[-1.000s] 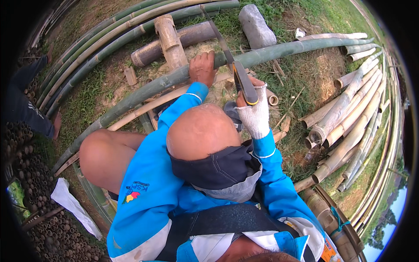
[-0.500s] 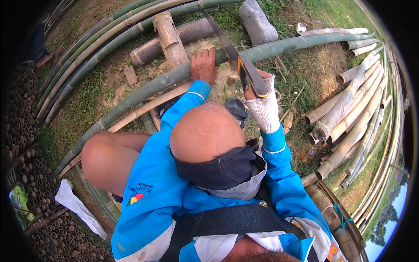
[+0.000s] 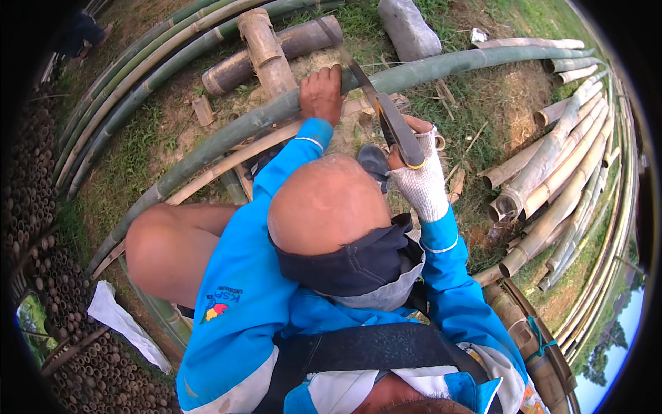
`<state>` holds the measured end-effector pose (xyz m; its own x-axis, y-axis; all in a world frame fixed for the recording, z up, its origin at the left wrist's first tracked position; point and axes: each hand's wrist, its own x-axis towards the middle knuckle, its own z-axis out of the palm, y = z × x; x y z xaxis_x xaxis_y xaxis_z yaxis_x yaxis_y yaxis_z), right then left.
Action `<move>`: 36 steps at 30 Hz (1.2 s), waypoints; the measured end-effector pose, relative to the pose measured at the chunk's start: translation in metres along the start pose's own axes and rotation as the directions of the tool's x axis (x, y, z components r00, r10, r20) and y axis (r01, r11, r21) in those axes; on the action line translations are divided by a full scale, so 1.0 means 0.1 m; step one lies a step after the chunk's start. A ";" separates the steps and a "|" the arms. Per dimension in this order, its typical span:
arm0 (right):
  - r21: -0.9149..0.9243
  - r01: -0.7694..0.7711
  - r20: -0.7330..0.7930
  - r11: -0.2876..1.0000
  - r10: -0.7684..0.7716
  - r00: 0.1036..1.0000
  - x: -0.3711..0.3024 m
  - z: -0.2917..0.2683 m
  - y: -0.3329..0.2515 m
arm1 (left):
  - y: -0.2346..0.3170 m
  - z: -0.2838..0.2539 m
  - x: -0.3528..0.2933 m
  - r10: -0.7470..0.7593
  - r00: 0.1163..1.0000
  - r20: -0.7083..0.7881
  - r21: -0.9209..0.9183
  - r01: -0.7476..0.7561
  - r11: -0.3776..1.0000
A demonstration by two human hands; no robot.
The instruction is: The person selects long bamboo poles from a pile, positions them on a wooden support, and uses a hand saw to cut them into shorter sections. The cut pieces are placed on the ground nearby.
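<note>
A long green bamboo pole [image 3: 231, 133] curves across in front of me from lower left to upper right. My left hand [image 3: 321, 95] is bare and lies over the top of the pole, its fingers curled round it. Just right of that hand, the blade of a hand saw [image 3: 360, 77] crosses the pole. My right hand [image 3: 418, 162], in a white fingerless glove, is closed on the saw's black handle with orange trim. The handle partly hides my right fingers. How deep the blade sits in the bamboo cannot be made out.
Under the pole lies a thick bamboo log [image 3: 298, 50], with a shorter bamboo piece [image 3: 265, 45] across it. A grey stone [image 3: 409, 31] stands beyond. Cut bamboo poles [image 3: 552, 179] are stacked on the right. More long poles [image 3: 148, 86] lie at left, near a white cloth [image 3: 124, 324].
My right hand has drawn the saw back slightly toward me, and the blade tip has come nearer. My left hand keeps its hold on the pole.
</note>
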<state>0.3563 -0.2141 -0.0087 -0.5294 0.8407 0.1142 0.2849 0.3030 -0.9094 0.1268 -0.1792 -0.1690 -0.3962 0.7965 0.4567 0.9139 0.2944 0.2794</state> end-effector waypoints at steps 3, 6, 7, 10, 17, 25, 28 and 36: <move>-0.183 0.011 0.106 0.983 0.009 0.994 -0.29 -0.22 -0.16 | 0.01 -0.02 0.00 0.004 1.000 -0.005 -0.008 -0.004 1.000; -0.203 0.078 0.085 0.976 -0.062 0.994 -0.43 -0.29 -0.27 | 0.01 -0.01 -0.01 -0.018 1.000 -0.010 0.009 0.018 1.000; -0.162 0.039 0.080 0.986 -0.026 0.996 -0.33 -0.24 -0.28 | 0.00 -0.02 -0.01 -0.029 1.000 -0.010 0.016 0.029 0.999; -0.047 -0.022 0.060 0.999 0.025 0.998 0.07 -0.05 -0.16 | 0.03 -0.01 -0.02 -0.019 1.000 0.002 0.002 0.019 1.000; -0.120 -0.067 0.106 0.991 0.080 0.991 -0.30 -0.32 -0.36 | 0.08 -0.01 -0.01 -0.017 1.000 0.001 0.016 0.017 1.000; 0.013 -0.092 0.079 0.996 0.090 0.993 0.27 -0.04 -0.25 | 0.13 0.01 -0.06 -0.003 1.000 -0.014 0.006 0.003 1.000; -0.076 -0.231 0.114 0.970 0.238 0.964 -0.14 -0.21 -0.48 | 0.06 0.07 -0.15 -0.015 0.997 -0.081 0.047 0.019 0.999; 0.155 -0.116 -0.077 0.981 0.129 0.989 -0.30 -0.09 -0.31 | 0.04 -0.01 -0.06 -0.022 1.000 -0.005 0.022 0.022 1.000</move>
<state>0.3709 -0.2445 0.0198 -0.4250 0.9048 0.0260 0.2175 0.1300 -0.9674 0.1326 -0.1835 -0.1697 -0.4167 0.7870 0.4549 0.9067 0.3237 0.2705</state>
